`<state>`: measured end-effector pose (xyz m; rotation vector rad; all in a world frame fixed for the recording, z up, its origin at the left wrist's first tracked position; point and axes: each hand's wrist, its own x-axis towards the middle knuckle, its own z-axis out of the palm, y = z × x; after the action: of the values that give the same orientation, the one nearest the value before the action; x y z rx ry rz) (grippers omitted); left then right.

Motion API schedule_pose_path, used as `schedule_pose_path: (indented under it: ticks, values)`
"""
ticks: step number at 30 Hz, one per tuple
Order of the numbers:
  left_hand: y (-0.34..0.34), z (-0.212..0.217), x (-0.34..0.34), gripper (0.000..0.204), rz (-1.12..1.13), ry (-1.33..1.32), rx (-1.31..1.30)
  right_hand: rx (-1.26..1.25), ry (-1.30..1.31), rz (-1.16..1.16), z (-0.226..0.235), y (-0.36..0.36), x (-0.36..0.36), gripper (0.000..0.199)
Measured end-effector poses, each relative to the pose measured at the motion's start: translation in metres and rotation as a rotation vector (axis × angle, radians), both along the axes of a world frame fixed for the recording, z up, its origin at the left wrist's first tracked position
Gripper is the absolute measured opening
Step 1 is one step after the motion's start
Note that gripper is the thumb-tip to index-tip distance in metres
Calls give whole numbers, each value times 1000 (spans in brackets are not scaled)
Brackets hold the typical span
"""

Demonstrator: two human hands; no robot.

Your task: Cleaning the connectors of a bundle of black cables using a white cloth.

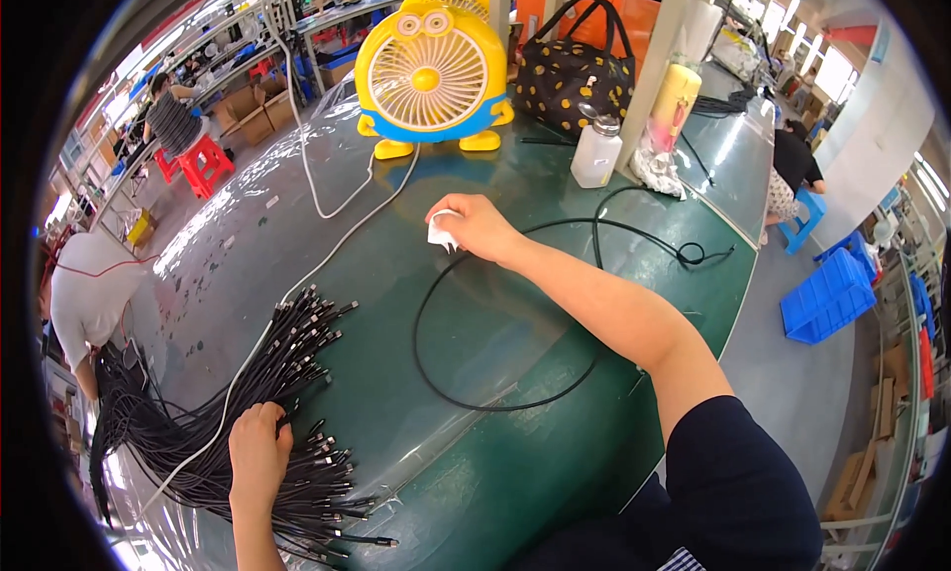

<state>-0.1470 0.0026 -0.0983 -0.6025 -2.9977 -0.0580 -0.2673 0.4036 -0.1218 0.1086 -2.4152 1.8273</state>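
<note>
My right hand (pixel 475 224) reaches out over the green table (pixel 515 313) and pinches a small white cloth (pixel 440 234) around a black cable (pixel 466 373). That cable loops across the table toward the far right. My left hand (pixel 258 452) rests on a large bundle of black cables (pixel 287 373) with metal plug ends, fingers closed on some of them. The bundle fans out at the near left and hangs over the table's edge.
A yellow desk fan (pixel 431 71) stands at the far side, its white cord (pixel 327 254) running across the table. Beside it are a dotted black bag (pixel 575 76), a white squeeze bottle (pixel 596 153) and a white post. Other people sit on red and blue stools nearby.
</note>
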Motion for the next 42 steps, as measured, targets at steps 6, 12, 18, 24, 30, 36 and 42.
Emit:
schedule_pose_path:
  ticks: [6, 12, 18, 24, 30, 36, 42]
  values:
    - [-17, 4, 8, 14, 153, -121, 630, 73, 16, 299, 13, -60, 22, 21]
    - [-25, -6, 1, 15, 200, -374, 1134, 45, -73, 605, 30, -143, 59, 18]
    - [-44, -12, 5, 14, 178, -461, 1234, -45, 31, 696, 25, -235, 69, 21]
    - [-47, -13, 2, 38, 147, -509, 1206, 62, 14, 665, 19, -249, 67, 18]
    - [-49, -16, 0, 28, 69, -524, 1262, 120, 73, 606, 14, -251, 70, 22]
    - [-51, -15, -1, 24, 102, -553, 1327, -58, 36, 626, 19, -243, 66, 15]
    - [-55, -26, -2, 29, 41, -531, 1284, 66, 53, 629, 17, -256, 69, 16]
